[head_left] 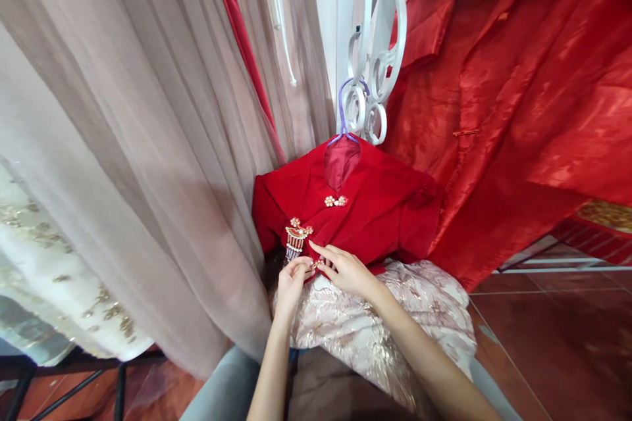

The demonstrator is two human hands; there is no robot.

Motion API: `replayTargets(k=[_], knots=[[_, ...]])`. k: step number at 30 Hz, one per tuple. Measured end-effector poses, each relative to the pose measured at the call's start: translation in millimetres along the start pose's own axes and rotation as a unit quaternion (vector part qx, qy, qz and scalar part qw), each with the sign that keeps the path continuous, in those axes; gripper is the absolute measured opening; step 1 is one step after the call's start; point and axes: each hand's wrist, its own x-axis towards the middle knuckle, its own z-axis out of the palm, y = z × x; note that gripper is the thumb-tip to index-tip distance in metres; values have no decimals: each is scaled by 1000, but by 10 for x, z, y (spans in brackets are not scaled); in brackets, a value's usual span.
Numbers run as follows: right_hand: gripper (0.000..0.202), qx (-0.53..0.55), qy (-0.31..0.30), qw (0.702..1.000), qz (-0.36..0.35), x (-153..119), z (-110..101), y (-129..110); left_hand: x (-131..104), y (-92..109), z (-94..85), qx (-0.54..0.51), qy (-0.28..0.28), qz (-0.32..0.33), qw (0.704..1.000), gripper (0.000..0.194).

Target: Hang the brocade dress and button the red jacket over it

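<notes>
A red velvet jacket hangs on a purple hanger, with a flower-shaped clasp fastened below its neckline. On its left front is a beaded ornament with a fringe. At the jacket's lower front edge, my left hand pinches a small gold clasp from the left. My right hand meets it from the right, thumb and fingers at the same clasp, index finger stretched over the red cloth. Beneath the hands spreads a pale, shiny patterned skirt.
White scrolled metalwork holds the hanger. Long beige curtain-like fabric hangs at the left, beside a white gown with gold decoration. Large red satin garments hang at the right above a reddish tiled floor.
</notes>
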Motion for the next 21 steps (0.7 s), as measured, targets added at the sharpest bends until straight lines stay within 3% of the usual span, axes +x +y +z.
replayTargets(k=[9,18,21], knots=[[52,-14,33,999,26,43,88,-2,-9,36,-2,28,-14,8,999,25],[51,64,68,996,-4,50,157,44,16,28,-41,55,-23,-16,998,25],[52,66,79,995,-12,47,181,58,26,20,-39,80,-37,4,996,21]])
